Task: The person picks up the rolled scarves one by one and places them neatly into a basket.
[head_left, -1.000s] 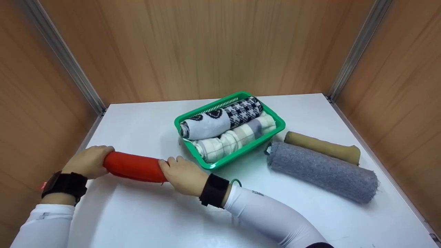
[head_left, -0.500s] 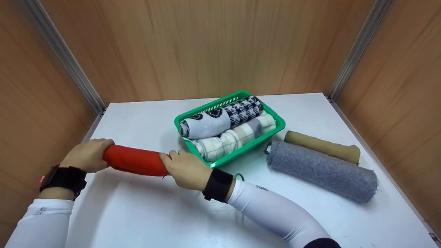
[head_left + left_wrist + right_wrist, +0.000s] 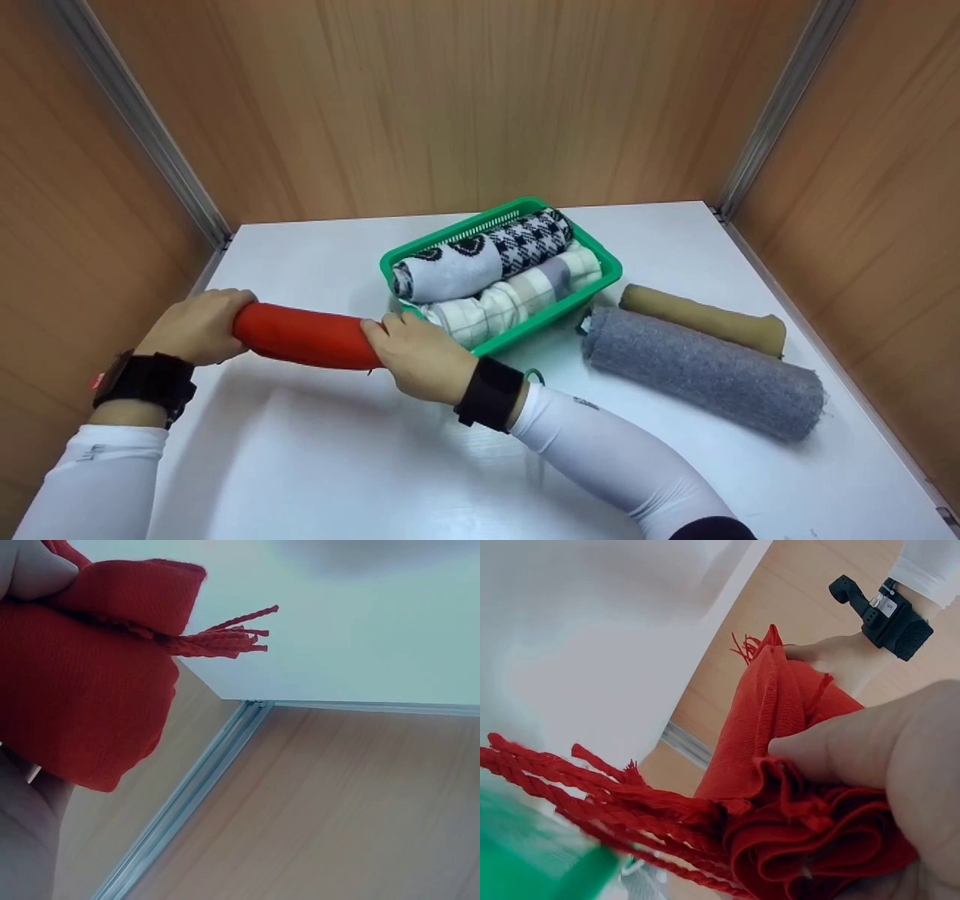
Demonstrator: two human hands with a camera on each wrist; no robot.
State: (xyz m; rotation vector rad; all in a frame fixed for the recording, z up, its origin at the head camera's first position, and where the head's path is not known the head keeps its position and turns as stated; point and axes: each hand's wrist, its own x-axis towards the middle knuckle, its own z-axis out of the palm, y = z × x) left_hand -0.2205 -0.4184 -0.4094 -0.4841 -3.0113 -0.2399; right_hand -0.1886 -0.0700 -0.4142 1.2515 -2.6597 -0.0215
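A rolled red scarf (image 3: 304, 343) is held above the white table (image 3: 315, 450), just left of the green basket (image 3: 609, 264). My left hand (image 3: 196, 327) grips its left end and my right hand (image 3: 420, 358) grips its right end. The left wrist view shows the red roll (image 3: 82, 690) with its tassels under my fingers. In the right wrist view the roll's end (image 3: 810, 840) and red fringe fill the frame, and the left hand (image 3: 847, 660) is seen beyond. The basket holds a black-and-white patterned roll (image 3: 480, 255) and a cream checked roll (image 3: 510, 296).
A grey rolled scarf (image 3: 701, 373) and a tan roll (image 3: 701, 319) lie on the table right of the basket. Wooden walls close in the back and both sides.
Both hands have lifted the red roll and carried it up and to the right, closer to the basket. The other rolls have not moved.
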